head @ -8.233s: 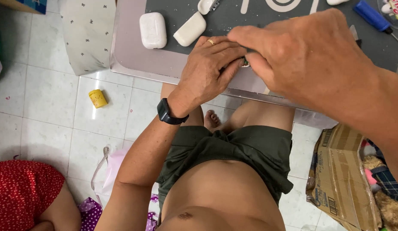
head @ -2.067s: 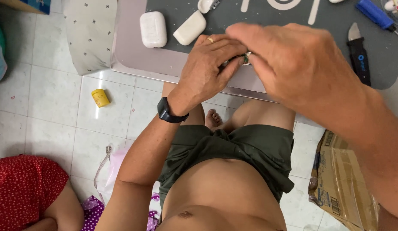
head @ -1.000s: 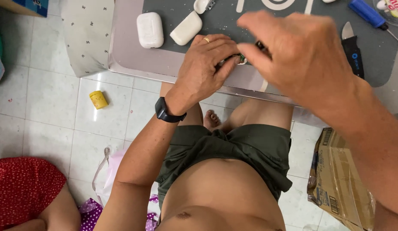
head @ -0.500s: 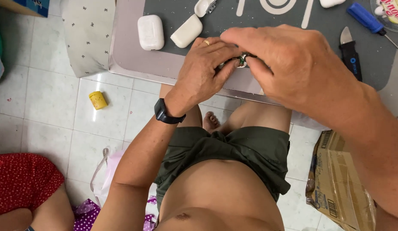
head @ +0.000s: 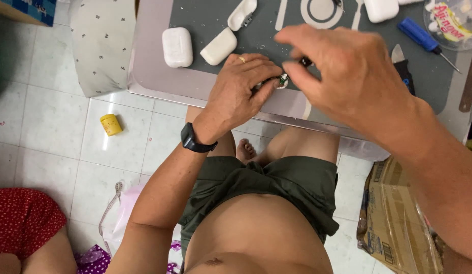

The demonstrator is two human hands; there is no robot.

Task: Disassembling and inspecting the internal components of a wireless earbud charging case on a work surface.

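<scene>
small green part (head: 282,80) | left hand (head: 241,94) fingers pinch it | right hand (head: 342,76) fingers grip thin dark tool (head: 305,62)

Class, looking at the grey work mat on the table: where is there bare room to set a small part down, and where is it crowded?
Bare mat lies left of the open case lid, above the two white cases. It is crowded around the left hand and right hand.

My left hand (head: 241,91) covers most of the small part (head: 282,80) beside the white case (head: 218,46). My right hand (head: 347,76) blurs, hiding its dark tool (head: 305,62).
</scene>
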